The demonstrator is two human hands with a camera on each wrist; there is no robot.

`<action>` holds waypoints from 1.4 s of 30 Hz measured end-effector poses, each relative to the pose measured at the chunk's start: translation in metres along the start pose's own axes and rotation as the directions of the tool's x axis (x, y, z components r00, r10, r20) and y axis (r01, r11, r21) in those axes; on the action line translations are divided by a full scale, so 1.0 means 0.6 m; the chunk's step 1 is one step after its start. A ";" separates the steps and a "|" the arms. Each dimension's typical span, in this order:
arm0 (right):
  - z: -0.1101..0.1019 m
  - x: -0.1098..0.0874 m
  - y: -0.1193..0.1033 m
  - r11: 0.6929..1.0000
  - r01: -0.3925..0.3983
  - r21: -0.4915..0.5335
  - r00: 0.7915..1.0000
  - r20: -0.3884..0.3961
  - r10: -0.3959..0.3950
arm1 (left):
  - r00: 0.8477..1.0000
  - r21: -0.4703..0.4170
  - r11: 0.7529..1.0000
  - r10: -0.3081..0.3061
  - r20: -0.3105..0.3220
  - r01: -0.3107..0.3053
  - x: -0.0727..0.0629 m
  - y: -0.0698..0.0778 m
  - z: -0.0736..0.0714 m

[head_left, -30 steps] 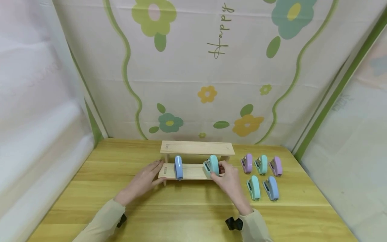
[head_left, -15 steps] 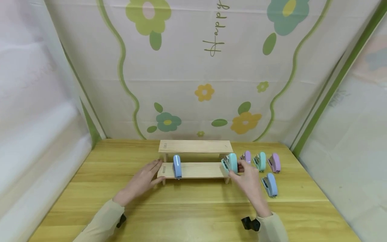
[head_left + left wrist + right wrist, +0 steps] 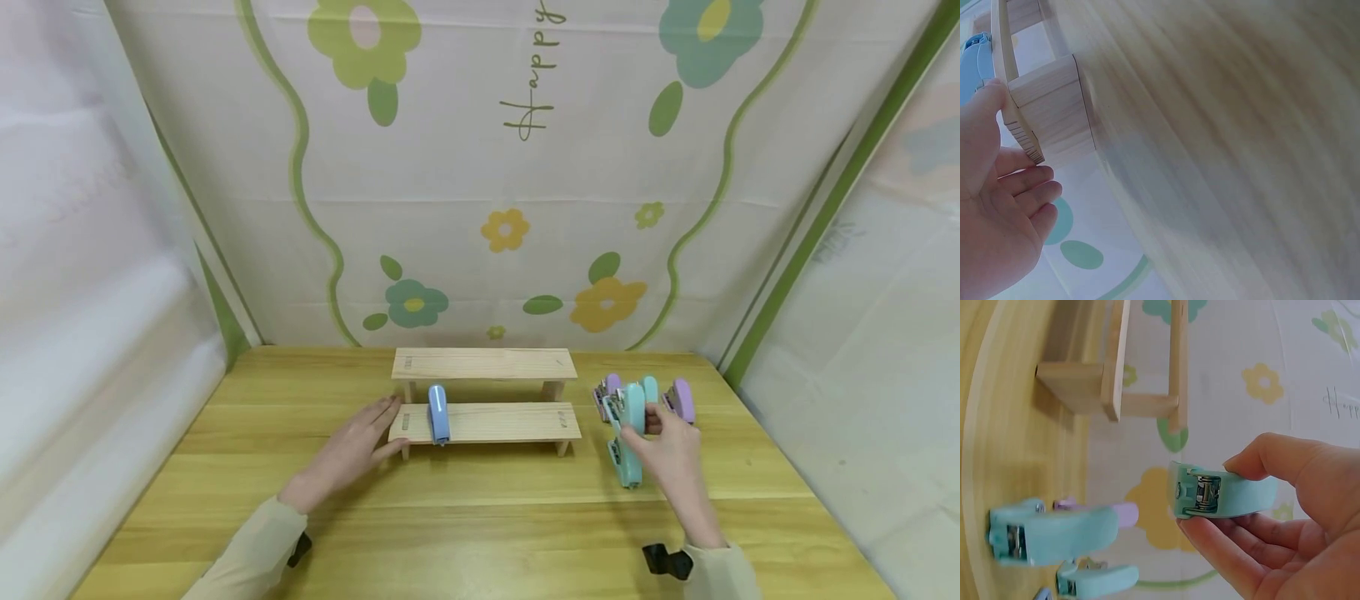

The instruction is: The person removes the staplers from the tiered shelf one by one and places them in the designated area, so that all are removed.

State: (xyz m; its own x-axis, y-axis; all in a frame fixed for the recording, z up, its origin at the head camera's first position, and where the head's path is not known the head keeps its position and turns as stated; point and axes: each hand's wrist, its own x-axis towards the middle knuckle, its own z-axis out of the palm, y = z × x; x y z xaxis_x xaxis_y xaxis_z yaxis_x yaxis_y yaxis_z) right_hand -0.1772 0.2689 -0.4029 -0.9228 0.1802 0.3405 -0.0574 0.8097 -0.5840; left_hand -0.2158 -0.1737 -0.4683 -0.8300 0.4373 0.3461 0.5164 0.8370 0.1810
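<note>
My right hand [image 3: 667, 446] holds a mint-green stapler [image 3: 636, 407] in the air, thumb on one side and fingers on the other, in the right wrist view [image 3: 1244, 495] too. Below it, a second mint-green stapler [image 3: 628, 471] stands on the table. The left hand [image 3: 348, 454] grips the left end of a two-tier wooden rack [image 3: 495, 422], its thumb at the front edge of the lower board. A blue stapler [image 3: 438, 414] stands on that board, near the left hand; part of it shows in the left wrist view [image 3: 975, 65].
Two purple staplers [image 3: 680, 401] and another mint-green stapler [image 3: 650, 387] stand on the table behind the right hand. The upper board [image 3: 483, 364] of the rack is behind the lower one. A flower-printed cloth [image 3: 450, 167] hangs at the table's back edge.
My right hand has lifted the mint-green stapler off the lower board's right end and carried it right, over the other staplers. The left hand stays at the rack's left end.
</note>
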 end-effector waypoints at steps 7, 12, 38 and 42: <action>-0.028 -0.001 0.043 0.993 -0.112 -0.023 0.993 0.018 0.113 | 1.000 0.007 1.000 0.007 -0.006 -0.007 0.000 -0.001 0.002; -0.041 -0.001 0.078 0.988 -0.155 -0.025 0.988 -0.001 0.155 | 1.000 0.007 1.000 0.009 -0.010 -0.009 -0.001 -0.001 0.003; -0.062 -0.002 0.170 0.976 -0.200 -0.092 0.979 -0.063 0.194 | 1.000 0.001 1.000 0.008 -0.004 -0.008 -0.001 0.001 0.000; -0.063 -0.003 0.181 0.975 -0.199 -0.096 0.979 -0.059 0.194 | 1.000 0.002 1.000 0.014 -0.008 -0.014 -0.001 0.002 -0.001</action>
State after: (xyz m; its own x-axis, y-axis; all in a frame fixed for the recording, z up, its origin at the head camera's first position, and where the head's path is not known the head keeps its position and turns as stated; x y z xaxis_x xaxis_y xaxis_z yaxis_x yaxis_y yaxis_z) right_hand -0.1675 0.3776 -0.4388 -0.8923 0.3666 0.2634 0.1643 0.8072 -0.5670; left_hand -0.2147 -0.1733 -0.4681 -0.8213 0.4461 0.3555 0.5273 0.8316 0.1746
